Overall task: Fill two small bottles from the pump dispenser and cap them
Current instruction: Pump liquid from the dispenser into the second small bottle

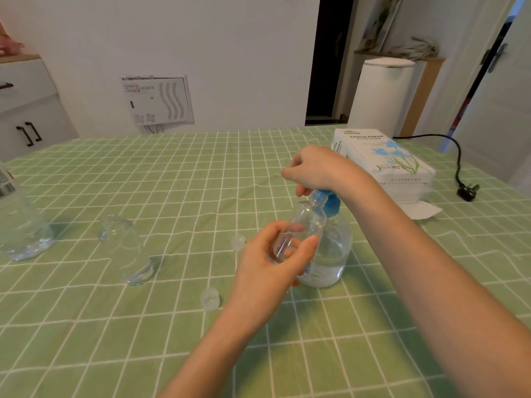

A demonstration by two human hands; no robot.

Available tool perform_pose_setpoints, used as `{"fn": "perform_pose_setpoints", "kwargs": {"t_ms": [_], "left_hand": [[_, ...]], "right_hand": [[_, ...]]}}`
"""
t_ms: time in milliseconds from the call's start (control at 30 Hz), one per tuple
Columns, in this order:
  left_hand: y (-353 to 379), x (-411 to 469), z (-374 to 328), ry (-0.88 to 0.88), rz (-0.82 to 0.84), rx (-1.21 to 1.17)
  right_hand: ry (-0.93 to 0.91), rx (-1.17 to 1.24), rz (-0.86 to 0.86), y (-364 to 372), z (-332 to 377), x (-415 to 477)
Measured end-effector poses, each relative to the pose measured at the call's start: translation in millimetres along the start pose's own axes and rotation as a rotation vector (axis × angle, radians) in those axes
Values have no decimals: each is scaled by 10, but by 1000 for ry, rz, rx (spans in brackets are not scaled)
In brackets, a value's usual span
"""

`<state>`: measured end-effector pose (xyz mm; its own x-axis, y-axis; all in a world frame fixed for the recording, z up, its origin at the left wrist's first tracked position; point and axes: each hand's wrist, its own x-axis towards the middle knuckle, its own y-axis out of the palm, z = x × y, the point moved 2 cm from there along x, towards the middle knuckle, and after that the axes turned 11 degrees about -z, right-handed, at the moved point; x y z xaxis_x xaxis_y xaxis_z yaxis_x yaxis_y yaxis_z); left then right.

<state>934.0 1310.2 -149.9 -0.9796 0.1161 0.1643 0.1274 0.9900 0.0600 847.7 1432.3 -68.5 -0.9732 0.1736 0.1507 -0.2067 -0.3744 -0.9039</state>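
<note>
- The pump dispenser (330, 254) stands upright on the green checked tablecloth (143, 173), part full of clear liquid; everything below is placed from it.
- The right hand (319, 168) sits on top of its blue pump head (330, 203), fingers curled down over it, probably so it can press straight down and keep the dispenser from tipping.
- The left hand (270, 271) grips a small bottle (307, 222) round its lower body between thumb and curled fingers, just in front of the dispenser. The bottle is tilted so that its open mouth meets the spout, which should let the liquid run in without spilling.
- How much liquid the small bottle holds is hard to tell.
- The second small bottle (126, 251) stands uncapped well to the left of the dispenser, apparently waiting its turn.
- Two clear caps lie loose to the dispenser's left, one (238, 242) near it and the other (210, 298) further forward, both within reach for capping.
- A tissue pack (385, 159) lies behind the dispenser to the right.
</note>
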Motion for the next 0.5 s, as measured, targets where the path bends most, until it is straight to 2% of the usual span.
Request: {"fn": "perform_pose_setpoints", "kwargs": {"t_ms": [500], "left_hand": [[-6, 16, -56, 22, 5, -18]], "right_hand": [[-13, 30, -12, -111, 67, 29]]}}
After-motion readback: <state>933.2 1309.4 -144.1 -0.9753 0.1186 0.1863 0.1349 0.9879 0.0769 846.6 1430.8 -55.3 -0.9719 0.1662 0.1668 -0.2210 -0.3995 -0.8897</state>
